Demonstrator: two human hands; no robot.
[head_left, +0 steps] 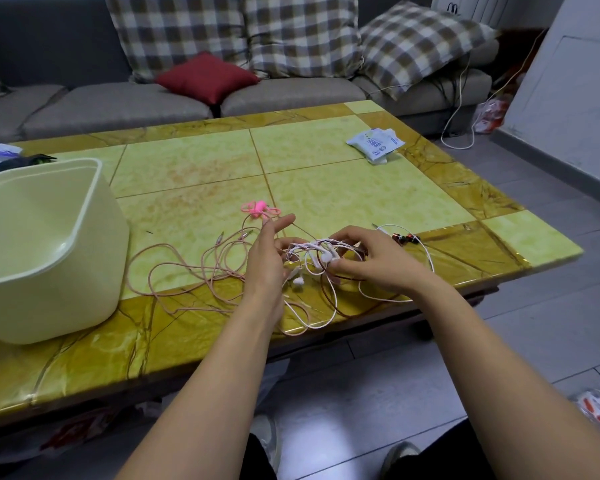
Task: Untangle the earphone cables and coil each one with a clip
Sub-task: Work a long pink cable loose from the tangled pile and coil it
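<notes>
At nine o'clock on the worktop (326, 188), a cream tub (42, 244). Just right of it, pink cable (174, 268) sprawled in loose loops and running into the knot. At twelve o'clock of the left hand (267, 258), a pink clip (258, 208), untouched.

Left hand at centre, index straight, other fingers tucked toward the knot (309, 252); impossible to tell whether pinching a strand. Knot of pink, white and brown strands held between both hands, over the worktop's front band.

Right hand (371, 261) at three o'clock of the knot, thumb and fingers pinched on it beside a white earbud (326, 256). Farther right, white cable (428, 258) looping out; red earbuds (404, 238) at one o'clock of the right hand.

Untangling step in hand; no coil made yet. Judged risky: a hard tug from either side, likely to cinch the knot tighter or strain a thin strand at an earbud. Likely too to drag the loops lying at the front edge off toward the floor.
</notes>
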